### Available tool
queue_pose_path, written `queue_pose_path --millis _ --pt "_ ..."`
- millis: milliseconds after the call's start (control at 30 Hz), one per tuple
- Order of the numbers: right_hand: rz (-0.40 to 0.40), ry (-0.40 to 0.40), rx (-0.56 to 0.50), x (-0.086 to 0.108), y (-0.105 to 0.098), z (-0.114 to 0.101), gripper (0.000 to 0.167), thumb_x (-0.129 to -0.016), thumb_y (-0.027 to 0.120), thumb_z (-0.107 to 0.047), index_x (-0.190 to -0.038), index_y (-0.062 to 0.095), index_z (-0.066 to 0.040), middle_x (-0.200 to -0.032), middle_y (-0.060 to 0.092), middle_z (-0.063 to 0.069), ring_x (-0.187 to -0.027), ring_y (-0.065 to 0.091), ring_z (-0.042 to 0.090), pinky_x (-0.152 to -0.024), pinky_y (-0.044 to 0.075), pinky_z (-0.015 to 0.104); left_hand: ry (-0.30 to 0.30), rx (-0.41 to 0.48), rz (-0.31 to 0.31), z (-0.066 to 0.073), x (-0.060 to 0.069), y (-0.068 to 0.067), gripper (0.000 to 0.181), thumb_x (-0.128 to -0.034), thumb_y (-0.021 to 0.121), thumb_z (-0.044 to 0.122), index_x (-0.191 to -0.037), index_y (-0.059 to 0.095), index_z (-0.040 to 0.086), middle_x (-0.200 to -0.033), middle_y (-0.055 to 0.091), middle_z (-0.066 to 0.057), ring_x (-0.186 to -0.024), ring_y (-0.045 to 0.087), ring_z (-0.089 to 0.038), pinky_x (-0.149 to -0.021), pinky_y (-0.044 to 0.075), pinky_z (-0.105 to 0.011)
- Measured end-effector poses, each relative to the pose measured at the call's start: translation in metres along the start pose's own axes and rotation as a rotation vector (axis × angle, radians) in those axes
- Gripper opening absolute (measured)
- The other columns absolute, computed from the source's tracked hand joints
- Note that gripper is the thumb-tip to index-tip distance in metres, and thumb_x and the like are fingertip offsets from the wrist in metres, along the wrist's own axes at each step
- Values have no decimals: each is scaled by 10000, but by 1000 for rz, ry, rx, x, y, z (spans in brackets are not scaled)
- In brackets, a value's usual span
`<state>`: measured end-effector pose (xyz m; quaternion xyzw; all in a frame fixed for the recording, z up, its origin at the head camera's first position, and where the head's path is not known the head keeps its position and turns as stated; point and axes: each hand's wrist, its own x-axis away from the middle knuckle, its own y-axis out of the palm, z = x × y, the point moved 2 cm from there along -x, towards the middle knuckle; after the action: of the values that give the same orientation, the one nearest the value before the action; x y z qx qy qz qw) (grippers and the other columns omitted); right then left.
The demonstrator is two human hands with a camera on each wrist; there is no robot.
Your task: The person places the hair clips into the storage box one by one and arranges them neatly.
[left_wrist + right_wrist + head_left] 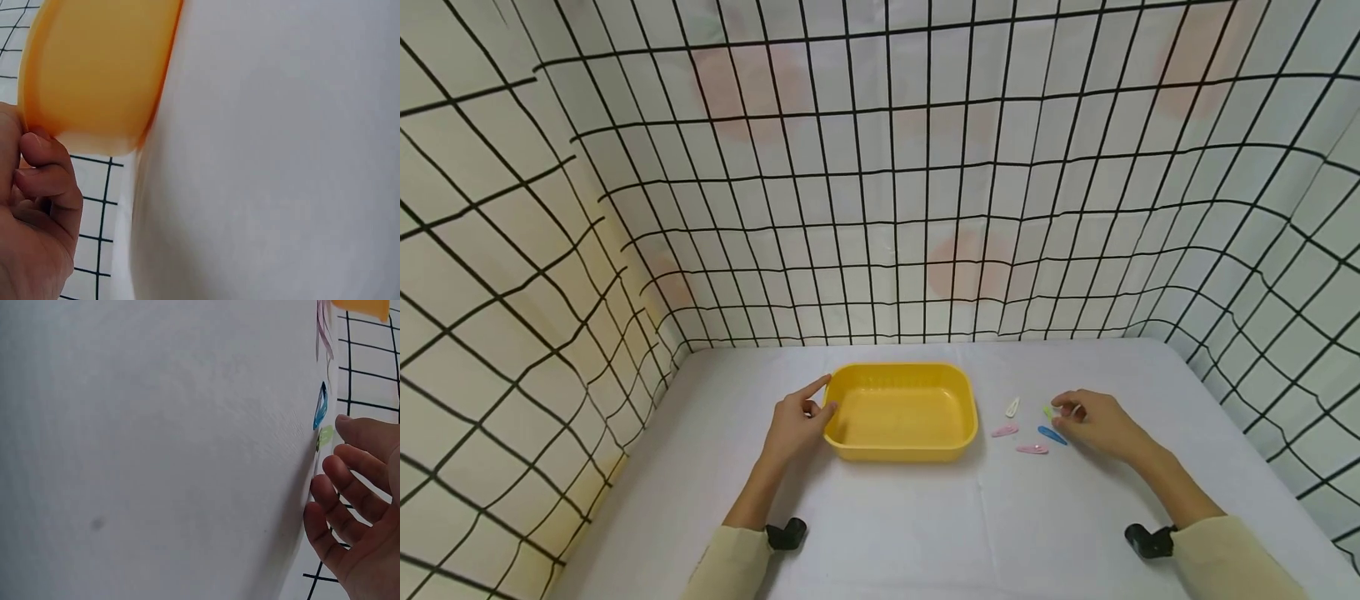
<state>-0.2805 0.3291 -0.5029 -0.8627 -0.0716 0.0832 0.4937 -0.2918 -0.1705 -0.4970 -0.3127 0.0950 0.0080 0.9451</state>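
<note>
A shallow yellow plastic tray [895,454] sits on the white table. My left hand [796,423] grips its left end, thumb over the rim; in the left wrist view the fingers [53,181] curl at the tray's corner. Right of the tray lie small snap hair clips: a white one [1012,407], two pink ones [1004,431], a blue one [1052,435] and a green one [1048,412]. My right hand [1097,423] hovers beside the green clip, thumb and fingers apart. In the right wrist view the green clip [325,435] shows just beyond the loosely bent fingers.
White cloth covers the table [895,533]. Walls of white fabric behind black wire grid [910,192] enclose the back and both sides. A black wrist strap piece [786,534] sticks out at the left cuff, another [1150,542] at the right.
</note>
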Motion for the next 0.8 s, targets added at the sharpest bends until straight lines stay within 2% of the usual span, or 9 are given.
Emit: queue_pose_path --millis 333,800 --pt "3 -2 -2 -3 7 0 358 -923 755 -243 -1195 708 -15 -907 629 1 -854 538 170 -700 481 236 -69 65 4 -4 4 2 512 -968 701 265 -1468 597 231 -606 526 4 -509 423 -117 -480 372 -214" --pt "-4 -15 12 -2 7 0 293 -918 748 -191 -1150 730 -14 -826 581 -23 -822 518 169 -682 452 226 -79 119 -19 -5 2 4 508 -977 688 266 -1474 586 270 -606 538 -5 -497 435 -131 -480 391 -217"
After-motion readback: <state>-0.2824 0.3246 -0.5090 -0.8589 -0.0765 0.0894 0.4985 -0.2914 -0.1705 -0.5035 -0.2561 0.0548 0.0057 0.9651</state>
